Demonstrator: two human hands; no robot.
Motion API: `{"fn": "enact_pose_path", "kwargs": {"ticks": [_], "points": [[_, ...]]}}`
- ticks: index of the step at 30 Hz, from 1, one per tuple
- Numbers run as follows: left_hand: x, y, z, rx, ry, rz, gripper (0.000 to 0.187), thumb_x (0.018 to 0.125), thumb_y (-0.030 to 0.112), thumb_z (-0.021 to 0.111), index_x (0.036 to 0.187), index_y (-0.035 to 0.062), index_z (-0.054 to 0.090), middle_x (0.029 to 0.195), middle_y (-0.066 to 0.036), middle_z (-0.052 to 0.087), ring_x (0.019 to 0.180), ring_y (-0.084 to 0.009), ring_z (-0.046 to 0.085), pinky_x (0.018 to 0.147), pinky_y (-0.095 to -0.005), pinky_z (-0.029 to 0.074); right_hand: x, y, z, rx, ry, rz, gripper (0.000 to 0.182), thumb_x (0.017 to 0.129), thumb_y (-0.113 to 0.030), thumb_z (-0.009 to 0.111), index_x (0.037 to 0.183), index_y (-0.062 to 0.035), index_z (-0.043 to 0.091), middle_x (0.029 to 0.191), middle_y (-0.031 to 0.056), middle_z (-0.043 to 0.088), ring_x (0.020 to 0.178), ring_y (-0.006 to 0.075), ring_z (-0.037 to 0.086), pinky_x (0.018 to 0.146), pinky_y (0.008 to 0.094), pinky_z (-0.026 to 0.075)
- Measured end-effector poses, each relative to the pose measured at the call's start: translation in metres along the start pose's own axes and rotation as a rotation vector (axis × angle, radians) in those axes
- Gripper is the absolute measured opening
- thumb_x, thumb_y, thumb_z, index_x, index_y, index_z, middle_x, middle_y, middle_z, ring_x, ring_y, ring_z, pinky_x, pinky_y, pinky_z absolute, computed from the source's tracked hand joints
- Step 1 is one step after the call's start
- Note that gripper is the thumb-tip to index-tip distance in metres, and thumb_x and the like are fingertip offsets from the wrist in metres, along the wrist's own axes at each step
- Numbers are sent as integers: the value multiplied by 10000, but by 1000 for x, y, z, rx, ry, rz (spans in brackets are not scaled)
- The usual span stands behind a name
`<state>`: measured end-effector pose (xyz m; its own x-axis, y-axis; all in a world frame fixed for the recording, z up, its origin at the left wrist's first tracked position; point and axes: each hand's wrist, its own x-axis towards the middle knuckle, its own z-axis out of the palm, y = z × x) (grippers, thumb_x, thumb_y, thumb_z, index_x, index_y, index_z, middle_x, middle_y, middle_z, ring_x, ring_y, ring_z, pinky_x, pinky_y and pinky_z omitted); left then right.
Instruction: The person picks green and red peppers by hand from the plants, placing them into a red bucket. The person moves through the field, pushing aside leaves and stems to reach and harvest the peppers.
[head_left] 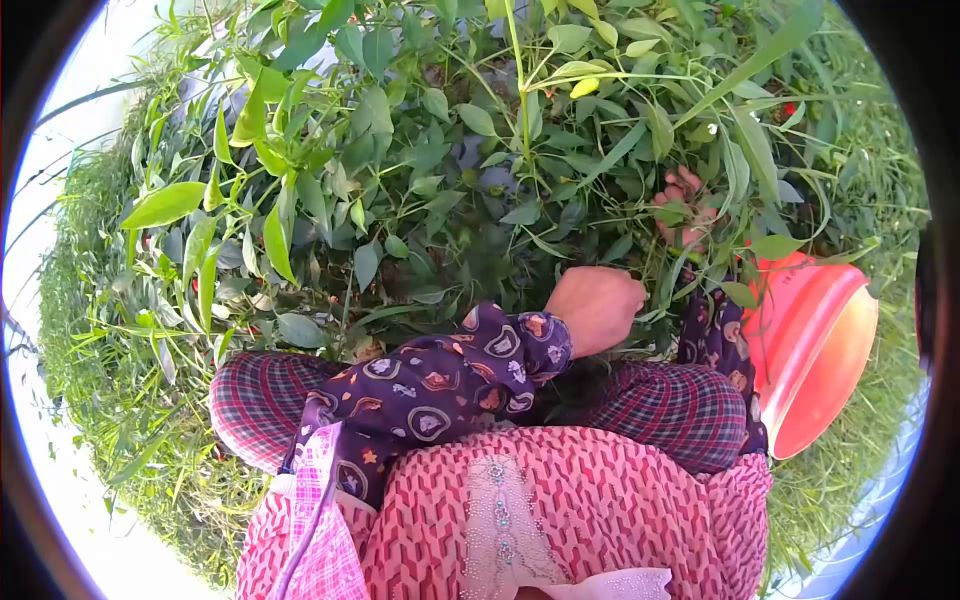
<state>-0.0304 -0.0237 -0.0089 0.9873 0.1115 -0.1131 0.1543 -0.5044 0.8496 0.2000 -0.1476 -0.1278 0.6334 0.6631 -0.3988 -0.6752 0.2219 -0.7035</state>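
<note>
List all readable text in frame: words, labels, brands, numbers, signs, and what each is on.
No text is readable.
Red bucket: small dark marks on its outer side, possibly lettering, too small and blurred to read.
Left sleeve: printed motifs, no legible words.

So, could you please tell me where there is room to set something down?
No fully bare patch stands out. The most open spots seem to be the grass beyond the red bucket's mouth and that outside the left knee. Leaves crowd around the left hand and right hand.
</note>
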Motion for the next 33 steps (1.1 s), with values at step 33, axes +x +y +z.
{"fn": "enact_pose_path", "kwargs": {"ticks": [33], "points": [[-29,-178,-43,-143,307,-369,143,770,67,683,854,14,580,816,-94,643,650,-186,608,550,-311,489,19,-13,-15,71,43,277,290,839,-265,685,880,14,617,589,70,540,596,222,557,592,360,474]]}}
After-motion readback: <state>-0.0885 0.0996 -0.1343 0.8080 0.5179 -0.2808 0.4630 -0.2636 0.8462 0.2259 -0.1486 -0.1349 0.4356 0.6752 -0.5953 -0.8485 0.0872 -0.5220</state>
